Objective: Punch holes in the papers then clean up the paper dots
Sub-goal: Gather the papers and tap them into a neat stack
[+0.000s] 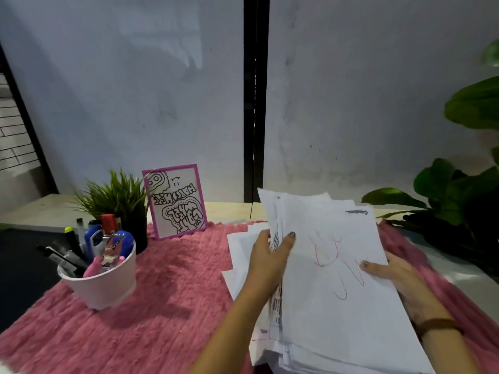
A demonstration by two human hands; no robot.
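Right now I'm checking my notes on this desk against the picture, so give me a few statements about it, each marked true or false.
1. The left hand and the right hand both hold the papers. True.
2. The top sheet is blank. False: it carries red scribbled lines.
3. The white cup holds pens and markers. True.
4. The framed drawing lies flat on the pink mat. False: it stands upright at the mat's far edge, beside the small potted plant.
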